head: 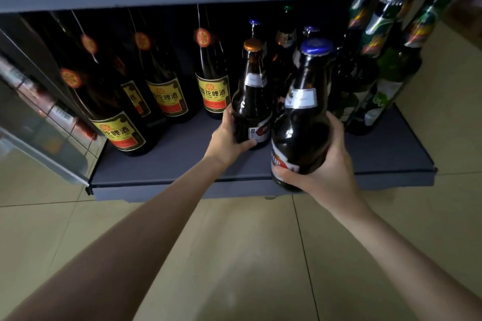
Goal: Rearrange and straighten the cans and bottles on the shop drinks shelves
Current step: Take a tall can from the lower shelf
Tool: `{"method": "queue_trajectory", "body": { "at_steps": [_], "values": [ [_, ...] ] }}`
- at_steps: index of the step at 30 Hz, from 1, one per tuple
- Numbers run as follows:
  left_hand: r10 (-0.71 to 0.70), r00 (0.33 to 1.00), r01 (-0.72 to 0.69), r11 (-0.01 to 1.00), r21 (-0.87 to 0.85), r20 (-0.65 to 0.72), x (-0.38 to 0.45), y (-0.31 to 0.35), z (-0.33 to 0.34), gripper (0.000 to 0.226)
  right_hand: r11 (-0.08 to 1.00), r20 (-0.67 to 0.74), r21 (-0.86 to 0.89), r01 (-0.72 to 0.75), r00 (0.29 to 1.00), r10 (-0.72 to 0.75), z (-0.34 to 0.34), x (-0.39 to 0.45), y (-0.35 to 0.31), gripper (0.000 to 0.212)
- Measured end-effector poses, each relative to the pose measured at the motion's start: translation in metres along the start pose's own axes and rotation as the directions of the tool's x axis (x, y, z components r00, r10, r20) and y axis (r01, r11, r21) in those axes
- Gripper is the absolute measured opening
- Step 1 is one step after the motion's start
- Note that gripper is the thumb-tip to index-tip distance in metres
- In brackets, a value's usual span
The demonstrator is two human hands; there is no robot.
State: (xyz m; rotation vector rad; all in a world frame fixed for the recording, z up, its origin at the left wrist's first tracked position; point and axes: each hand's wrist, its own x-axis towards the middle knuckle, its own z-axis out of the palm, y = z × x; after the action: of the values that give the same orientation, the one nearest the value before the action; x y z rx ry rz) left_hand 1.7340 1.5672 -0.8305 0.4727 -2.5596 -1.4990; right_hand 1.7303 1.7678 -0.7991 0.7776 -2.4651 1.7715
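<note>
Left hand (pixel 226 135): fingers curled round the lower body of a brown bottle with a copper cap (pixel 251 96), thumb on its near face by the label. Bottle upright, base on the bottom shelf (pixel 182 154), mid-shelf.

Right hand (pixel 326 164): fingers wrapped round the base of a brown bottle with a blue cap (pixel 302 117), thumb across the label at the near side. Bottle tilted slightly, its base out past the shelf's near edge; whether it touches the shelf cannot be told. The two held bottles stand just beside each other.

Left part of shelf: tall dark bottles with yellow-and-red labels (pixel 167 96), spaced apart. Far behind the held pair: more brown capped bottles (pixel 285 36), crowded. Right end: green bottles (pixel 386 81), close together. Near side: tiled floor (pixel 234 255).
</note>
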Motion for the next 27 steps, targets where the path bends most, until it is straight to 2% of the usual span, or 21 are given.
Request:
{"method": "queue_trajectory", "body": {
  "at_steps": [9, 27],
  "values": [
    [0.041, 0.999, -0.042, 0.998, 0.046, 0.025, 0.006, -0.007, -0.002, 0.084, 0.998, -0.003, 0.044, -0.042, 0.999, 0.042, 0.033, 0.001, 0.008, 0.096],
    [0.061, 0.998, -0.062, 0.997, 0.046, 0.022, 0.024, -0.014, -0.009, 0.080, 0.998, -0.001, 0.023, -0.057, 0.998, 0.057, 0.044, -0.002, 0.025, 0.096]
  ]
}}
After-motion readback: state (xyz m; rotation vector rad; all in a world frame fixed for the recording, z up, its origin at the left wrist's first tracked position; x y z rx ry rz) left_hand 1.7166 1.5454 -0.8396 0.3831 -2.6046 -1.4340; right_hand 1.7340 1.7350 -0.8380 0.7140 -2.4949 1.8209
